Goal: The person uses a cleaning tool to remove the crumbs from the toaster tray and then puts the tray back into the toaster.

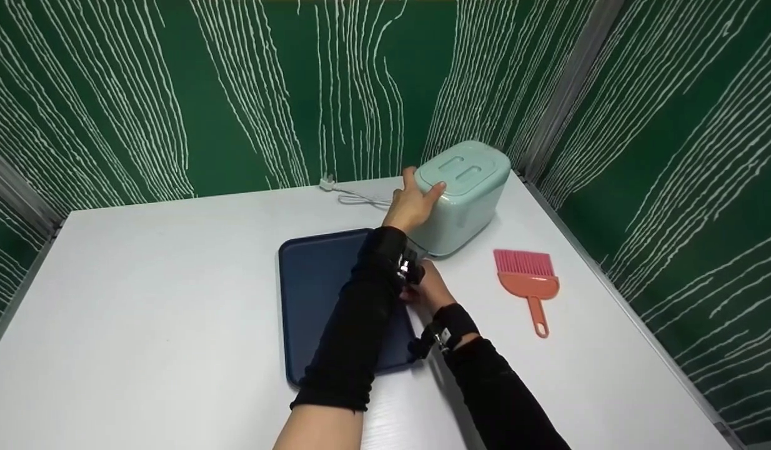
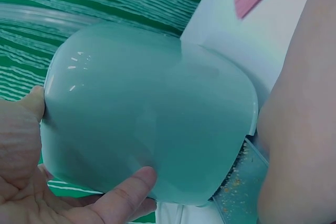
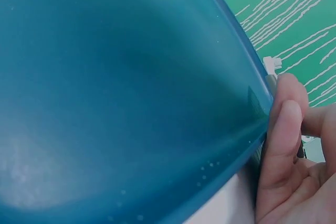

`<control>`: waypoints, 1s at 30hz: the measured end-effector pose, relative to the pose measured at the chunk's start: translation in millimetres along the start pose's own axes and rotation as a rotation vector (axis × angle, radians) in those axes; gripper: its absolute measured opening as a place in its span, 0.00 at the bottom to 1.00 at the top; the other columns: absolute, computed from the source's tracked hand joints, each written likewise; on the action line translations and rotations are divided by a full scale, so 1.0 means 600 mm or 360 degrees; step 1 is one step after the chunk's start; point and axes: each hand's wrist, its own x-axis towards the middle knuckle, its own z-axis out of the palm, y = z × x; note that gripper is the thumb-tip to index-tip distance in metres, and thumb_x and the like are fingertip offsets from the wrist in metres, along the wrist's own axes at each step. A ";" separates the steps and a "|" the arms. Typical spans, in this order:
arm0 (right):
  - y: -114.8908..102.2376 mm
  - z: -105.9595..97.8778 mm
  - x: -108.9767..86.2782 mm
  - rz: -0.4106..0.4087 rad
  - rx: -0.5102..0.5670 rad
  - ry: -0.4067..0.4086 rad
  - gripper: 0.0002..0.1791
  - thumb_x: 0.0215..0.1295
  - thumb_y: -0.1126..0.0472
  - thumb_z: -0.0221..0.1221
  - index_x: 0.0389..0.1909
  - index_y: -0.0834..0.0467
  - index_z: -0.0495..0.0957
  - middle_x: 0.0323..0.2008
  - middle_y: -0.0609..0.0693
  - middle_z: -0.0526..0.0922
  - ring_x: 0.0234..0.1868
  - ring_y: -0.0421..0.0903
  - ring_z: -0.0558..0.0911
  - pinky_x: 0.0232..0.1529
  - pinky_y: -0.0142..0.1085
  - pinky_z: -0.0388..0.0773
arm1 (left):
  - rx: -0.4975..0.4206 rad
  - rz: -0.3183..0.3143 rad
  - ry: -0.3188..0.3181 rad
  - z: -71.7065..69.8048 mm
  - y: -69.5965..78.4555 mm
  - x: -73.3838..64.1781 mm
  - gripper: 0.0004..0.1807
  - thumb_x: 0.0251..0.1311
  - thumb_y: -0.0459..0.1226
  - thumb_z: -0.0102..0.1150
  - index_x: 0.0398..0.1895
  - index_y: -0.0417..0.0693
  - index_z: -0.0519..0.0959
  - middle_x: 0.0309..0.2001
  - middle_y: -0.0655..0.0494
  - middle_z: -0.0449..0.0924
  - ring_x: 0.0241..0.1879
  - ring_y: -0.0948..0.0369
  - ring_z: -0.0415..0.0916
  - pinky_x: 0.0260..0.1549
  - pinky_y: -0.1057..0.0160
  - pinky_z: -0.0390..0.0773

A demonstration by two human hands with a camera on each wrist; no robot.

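Note:
A mint-green toaster (image 1: 467, 200) with a closed lid stands at the back right. My left hand (image 1: 412, 203) holds its near upper end, fingers spread around the edges; in the left wrist view a finger presses on the smooth end face. From the toaster's base protrudes a crumb tray (image 2: 241, 187) scattered with crumbs. My right hand (image 1: 432, 287) is low beside the base and pinches the crumb tray's edge, partly hidden behind the left wrist. A dark blue tray (image 1: 317, 294) lies flat under the left forearm; the right fingers (image 3: 286, 129) are right at its rim in the right wrist view.
An orange dustpan (image 1: 529, 285) with a pink brush (image 1: 524, 261) lies right of the toaster. The white plug (image 1: 327, 182) and its cord (image 1: 363, 199) lie along the table's back edge. Green walls with white streaks (image 1: 235, 94) border the white table (image 1: 154, 300).

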 end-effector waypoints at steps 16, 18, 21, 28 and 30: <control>0.010 0.006 -0.017 -0.0067 0.0029 -0.0127 0.16 0.67 0.71 0.54 0.23 0.49 0.70 0.20 0.42 0.71 0.20 0.37 0.73 0.23 0.27 0.76 | 0.0011 0.0010 -0.0006 -0.001 -0.003 -0.003 0.41 0.82 0.60 0.48 0.86 0.59 0.44 0.76 0.34 0.66 0.76 0.45 0.70 0.73 0.46 0.74; 0.012 0.004 -0.018 -0.0061 0.0041 -0.0116 0.16 0.68 0.71 0.54 0.23 0.49 0.71 0.20 0.42 0.71 0.20 0.36 0.73 0.23 0.27 0.75 | 0.0015 0.0015 -0.0001 -0.001 -0.002 -0.003 0.41 0.81 0.60 0.48 0.86 0.59 0.45 0.75 0.34 0.67 0.76 0.44 0.70 0.73 0.46 0.74; 0.012 0.003 -0.016 -0.0075 0.0059 -0.0111 0.15 0.67 0.71 0.55 0.23 0.49 0.71 0.19 0.41 0.71 0.19 0.36 0.73 0.23 0.27 0.76 | 0.0014 0.0016 0.0010 -0.001 -0.002 -0.002 0.41 0.81 0.60 0.49 0.86 0.59 0.46 0.75 0.34 0.67 0.76 0.44 0.70 0.73 0.46 0.74; 0.011 0.004 -0.011 -0.0102 -0.0005 -0.0113 0.17 0.65 0.70 0.55 0.18 0.49 0.70 0.16 0.42 0.71 0.16 0.37 0.73 0.20 0.28 0.73 | 0.0003 0.0023 0.0007 -0.001 -0.001 -0.004 0.41 0.81 0.60 0.49 0.86 0.59 0.46 0.76 0.34 0.67 0.75 0.44 0.70 0.72 0.45 0.75; 0.010 0.005 -0.012 -0.0119 -0.0021 -0.0107 0.18 0.65 0.69 0.55 0.17 0.49 0.70 0.15 0.42 0.71 0.16 0.36 0.73 0.19 0.28 0.73 | 0.0000 0.0023 0.0006 -0.001 -0.001 -0.003 0.41 0.81 0.60 0.49 0.85 0.59 0.46 0.76 0.34 0.67 0.76 0.44 0.70 0.73 0.45 0.75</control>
